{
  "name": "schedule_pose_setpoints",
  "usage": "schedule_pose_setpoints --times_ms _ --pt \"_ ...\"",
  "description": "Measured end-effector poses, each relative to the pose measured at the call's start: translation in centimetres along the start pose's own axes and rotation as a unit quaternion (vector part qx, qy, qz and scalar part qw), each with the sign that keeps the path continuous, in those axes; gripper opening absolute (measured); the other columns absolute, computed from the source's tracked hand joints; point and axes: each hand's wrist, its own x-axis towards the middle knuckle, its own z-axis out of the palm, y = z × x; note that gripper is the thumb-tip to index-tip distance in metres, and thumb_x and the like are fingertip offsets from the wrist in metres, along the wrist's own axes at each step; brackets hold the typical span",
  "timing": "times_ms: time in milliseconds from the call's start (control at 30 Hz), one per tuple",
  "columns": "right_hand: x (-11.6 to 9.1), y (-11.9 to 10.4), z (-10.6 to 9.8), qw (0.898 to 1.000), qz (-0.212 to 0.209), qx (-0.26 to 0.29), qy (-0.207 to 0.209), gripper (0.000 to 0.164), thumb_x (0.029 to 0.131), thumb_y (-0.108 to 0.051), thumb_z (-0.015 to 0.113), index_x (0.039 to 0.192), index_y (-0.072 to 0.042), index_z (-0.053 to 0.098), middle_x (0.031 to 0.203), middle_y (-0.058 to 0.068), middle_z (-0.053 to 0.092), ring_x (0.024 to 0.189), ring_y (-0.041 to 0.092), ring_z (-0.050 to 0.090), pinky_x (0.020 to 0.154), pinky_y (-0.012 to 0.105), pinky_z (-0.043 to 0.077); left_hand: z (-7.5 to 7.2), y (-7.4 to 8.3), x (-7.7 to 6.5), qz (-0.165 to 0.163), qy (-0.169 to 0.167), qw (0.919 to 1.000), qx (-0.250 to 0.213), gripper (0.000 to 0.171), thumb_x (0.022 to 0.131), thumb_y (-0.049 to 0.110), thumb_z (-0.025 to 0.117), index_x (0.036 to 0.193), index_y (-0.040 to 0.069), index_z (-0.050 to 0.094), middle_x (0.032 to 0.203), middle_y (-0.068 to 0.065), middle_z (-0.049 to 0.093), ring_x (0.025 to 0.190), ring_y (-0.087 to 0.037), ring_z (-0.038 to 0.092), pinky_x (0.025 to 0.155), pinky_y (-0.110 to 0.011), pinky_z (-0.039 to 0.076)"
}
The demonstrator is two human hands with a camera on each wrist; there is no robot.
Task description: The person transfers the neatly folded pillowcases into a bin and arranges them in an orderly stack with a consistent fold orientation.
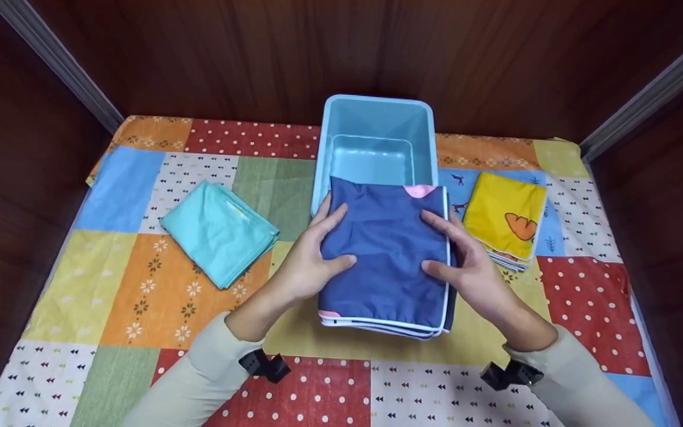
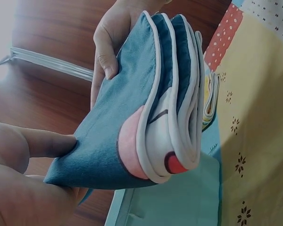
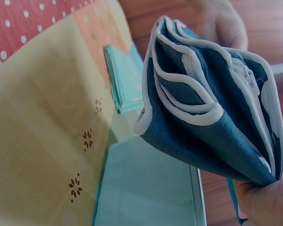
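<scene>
A folded navy cushion cover with white piping and pink patches is held up between both hands, over the near part of a light blue plastic bin. On its left side my left hand grips it, thumb on top and fingers round the edge. My right hand grips the opposite edge the same way. From the left wrist, the cover's stacked layers show a pink patch and a red spot. A zipper shows among the folds in the right wrist view.
Left of the bin lies a folded turquoise cloth. A folded yellow cloth with a carrot print lies to the right. All rest on a patchwork tablecloth, with dark wood-grain panels around the back and sides.
</scene>
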Motion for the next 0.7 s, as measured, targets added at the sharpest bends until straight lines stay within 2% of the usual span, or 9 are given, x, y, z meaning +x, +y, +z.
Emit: schedule_pose_setpoints --times_ms 33,100,200,267,333,700 --pt "0.1 -0.1 0.0 1.0 -0.001 0.002 0.001 0.071 0.092 0.007 0.065 0.156 -0.011 0.043 0.17 0.01 0.0 0.154 0.027 0.012 0.123 0.047 0.018 0.0 0.0 0.1 0.003 0.0 1.0 0.0 0.077 0.089 -0.007 0.068 0.156 -0.005 0.031 0.171 -0.013 0.001 0.156 -0.032 0.003 0.124 -0.046 0.018" --pt "0.2 -0.1 0.1 1.0 -0.001 0.002 0.004 0.071 0.091 0.007 0.065 0.156 -0.011 0.043 0.17 0.009 0.002 0.154 0.025 0.013 0.122 0.038 0.022 -0.1 -0.2 0.3 0.008 0.001 1.0 0.001 0.077 0.088 -0.008 0.068 0.155 -0.007 0.031 0.171 -0.015 0.001 0.155 -0.033 0.003 0.124 -0.046 0.018" --pt "0.5 -0.2 0.1 1.0 -0.005 0.004 0.007 0.071 0.091 0.009 0.065 0.156 -0.01 0.043 0.171 0.007 0.003 0.153 0.023 0.015 0.122 0.036 0.023 -0.3 -0.2 0.6 0.012 0.002 0.9999 0.002 0.076 0.087 -0.008 0.068 0.155 -0.008 0.032 0.17 -0.016 0.002 0.155 -0.033 0.004 0.123 -0.046 0.018" --pt "0.8 -0.2 0.1 1.0 -0.006 0.004 0.006 0.072 0.091 0.009 0.064 0.156 -0.01 0.042 0.171 0.006 0.005 0.152 0.024 0.019 0.121 0.037 0.024 -0.5 0.0 0.8 0.007 0.003 1.0 -0.001 0.076 0.088 -0.009 0.068 0.155 -0.007 0.032 0.171 -0.015 0.002 0.156 -0.032 0.004 0.124 -0.045 0.018" --pt "1.0 -0.2 0.1 1.0 -0.006 0.005 0.004 0.071 0.091 0.01 0.064 0.156 -0.01 0.042 0.171 0.005 0.006 0.151 0.024 0.02 0.122 0.045 0.022 -0.5 0.2 1.0 0.002 0.003 1.0 -0.006 0.076 0.089 -0.009 0.067 0.155 -0.006 0.031 0.171 -0.014 0.001 0.156 -0.031 0.003 0.124 -0.044 0.018" --pt "2.2 -1.0 -0.5 1.0 -0.005 0.001 0.002 0.069 0.092 0.007 0.064 0.156 -0.012 0.043 0.171 0.001 0.004 0.151 0.025 0.021 0.122 0.046 0.023 -1.0 1.0 2.6 -0.016 0.002 0.9998 -0.013 0.076 0.09 -0.01 0.066 0.157 -0.003 0.03 0.172 -0.009 0.001 0.156 -0.026 0.003 0.122 -0.039 0.025"
